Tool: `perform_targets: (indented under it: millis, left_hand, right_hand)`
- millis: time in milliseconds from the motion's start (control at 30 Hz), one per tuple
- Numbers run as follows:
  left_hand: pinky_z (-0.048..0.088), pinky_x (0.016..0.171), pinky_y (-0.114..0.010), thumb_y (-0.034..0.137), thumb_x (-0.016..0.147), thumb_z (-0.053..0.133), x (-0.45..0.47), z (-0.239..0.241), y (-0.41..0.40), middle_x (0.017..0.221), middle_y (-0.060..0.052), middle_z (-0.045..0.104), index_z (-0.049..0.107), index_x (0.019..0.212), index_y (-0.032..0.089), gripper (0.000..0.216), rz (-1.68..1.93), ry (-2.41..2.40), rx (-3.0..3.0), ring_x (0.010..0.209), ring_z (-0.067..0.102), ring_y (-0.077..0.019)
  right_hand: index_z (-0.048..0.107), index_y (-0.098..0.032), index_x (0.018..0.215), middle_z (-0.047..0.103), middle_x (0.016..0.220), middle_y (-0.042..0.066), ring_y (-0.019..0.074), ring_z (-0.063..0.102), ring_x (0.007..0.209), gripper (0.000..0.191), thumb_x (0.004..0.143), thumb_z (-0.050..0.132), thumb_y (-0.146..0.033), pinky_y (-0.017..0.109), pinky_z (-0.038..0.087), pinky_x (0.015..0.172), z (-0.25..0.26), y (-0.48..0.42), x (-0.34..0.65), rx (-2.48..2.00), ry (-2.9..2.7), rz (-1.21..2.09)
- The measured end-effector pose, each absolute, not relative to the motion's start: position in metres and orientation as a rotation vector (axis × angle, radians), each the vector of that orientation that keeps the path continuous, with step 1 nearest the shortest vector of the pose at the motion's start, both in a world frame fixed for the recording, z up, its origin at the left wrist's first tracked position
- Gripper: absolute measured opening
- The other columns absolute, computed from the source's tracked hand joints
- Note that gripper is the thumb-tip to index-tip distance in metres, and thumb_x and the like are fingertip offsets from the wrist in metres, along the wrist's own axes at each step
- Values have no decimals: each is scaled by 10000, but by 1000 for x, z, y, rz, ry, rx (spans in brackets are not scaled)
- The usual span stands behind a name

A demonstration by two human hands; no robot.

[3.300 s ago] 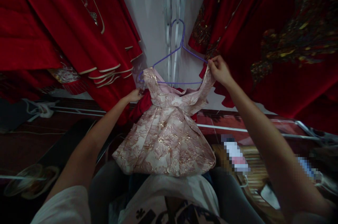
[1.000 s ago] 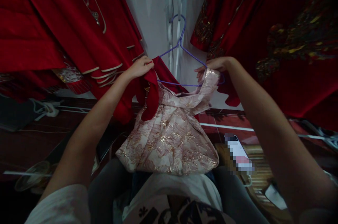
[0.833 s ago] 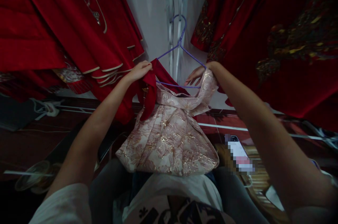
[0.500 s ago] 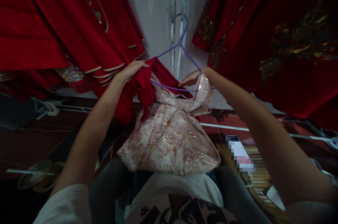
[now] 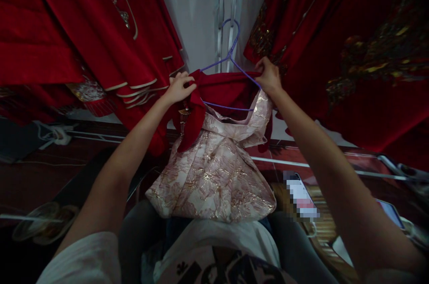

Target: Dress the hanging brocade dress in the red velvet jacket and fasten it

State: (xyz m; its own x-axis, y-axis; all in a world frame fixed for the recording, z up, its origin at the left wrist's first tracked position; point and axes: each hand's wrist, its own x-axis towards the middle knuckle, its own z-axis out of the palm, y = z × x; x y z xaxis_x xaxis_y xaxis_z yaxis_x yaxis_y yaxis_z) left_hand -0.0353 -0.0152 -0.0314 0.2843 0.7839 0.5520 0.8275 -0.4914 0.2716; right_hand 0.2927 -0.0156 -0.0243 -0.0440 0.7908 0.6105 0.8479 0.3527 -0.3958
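A pink-and-gold brocade dress point(image 5: 217, 177) hangs from a purple wire hanger point(image 5: 232, 57), its lower part over my lap. Behind the hanger's bar, a red garment point(image 5: 228, 89) is stretched across. One side of it drapes over the dress's left shoulder, where a beaded tassel point(image 5: 182, 116) dangles. My left hand point(image 5: 181, 89) is closed on the red cloth at the hanger's left end. My right hand point(image 5: 269, 77) pinches the red cloth's upper edge by the hanger's right arm, just above the dress's right shoulder.
Red embroidered garments hang at the left point(image 5: 110, 43) and right point(image 5: 335, 74). The hanger's hook is at pale metal rails point(image 5: 221, 2). A phone point(image 5: 303, 199) lies on a slatted wooden surface point(image 5: 323, 230) at my right. Plastic containers point(image 5: 43, 223) sit at lower left.
My right hand has come up from inside the hanger to its right arm, drawing the red cloth across behind it. My left hand has shifted slightly right, and the tassel now shows.
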Motion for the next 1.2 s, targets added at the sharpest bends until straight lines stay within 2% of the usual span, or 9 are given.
perform_targets:
  millis: [133,300,467,600,767,833,1000,1100,1200]
  left_hand:
    - [309,952,-459,337,843,524,-32,-39,-21,996,-76,572,643,898,188,199,-949,-1541,-2437,1059,479,-278]
    - [315,947,-470,321,841,531,-23,-44,-25,1002,-86,565,638,884,194,171,-953,-1554,-2414,1068,478,-296]
    - [344,943,-483,315,819,555,-17,-50,-28,1100,-93,552,644,873,210,147,-1054,-1584,-2355,1116,461,-310]
    - [361,951,-479,310,790,585,-20,-51,-36,1238,-94,491,653,833,218,122,-1178,-1567,-2257,1183,418,-325]
    - [360,955,-493,300,757,637,-37,-45,-52,1217,-95,492,644,796,201,107,-1163,-1515,-2233,1188,399,-331]
    - [380,931,-481,287,746,655,-44,-42,-56,1169,-101,508,629,804,182,123,-1199,-1523,-2213,1164,415,-317]
    - [474,748,-328,241,723,652,-49,-43,-60,886,-42,572,568,851,185,164,-1319,-1568,-2339,879,566,-192]
    - [482,675,-273,230,739,633,-42,-47,-62,791,-2,584,537,926,201,213,-1449,-1624,-2331,746,588,-143]
    - [488,670,-252,246,762,628,-31,-51,-62,827,-1,612,514,980,209,249,-1594,-1627,-2305,758,607,-130]
  right_hand:
    - [568,-84,1019,629,921,123,111,478,733,317,706,535,-45,258,370,668,-25,-10,349,-1528,-1775,-214]
    - [591,-129,904,633,874,113,123,497,736,289,650,555,4,263,382,682,-20,-44,390,-1569,-1853,-310]
    - [572,-168,938,626,775,62,141,541,654,299,680,721,-162,276,412,636,-11,-91,372,-1515,-1933,-176]
    - [581,-196,893,630,761,52,181,572,663,256,715,722,-314,317,445,650,-26,-95,367,-1504,-1983,-82]
    - [460,-219,1181,656,839,19,192,613,682,647,599,742,-225,298,485,602,-51,-86,380,-1614,-2194,315]
    - [430,-220,1225,662,812,13,200,628,675,711,585,740,-189,299,491,610,-48,-89,380,-1726,-2227,357]
    - [557,-213,992,658,805,60,237,633,732,274,782,610,-382,355,481,685,-30,-102,361,-1669,-2037,12]
    - [554,-227,902,648,777,64,241,621,721,251,805,572,-458,376,488,666,-34,-97,349,-1581,-1856,42]
    - [507,-251,863,639,791,38,220,615,709,221,766,600,-427,373,506,643,-47,-83,339,-1424,-1731,295]
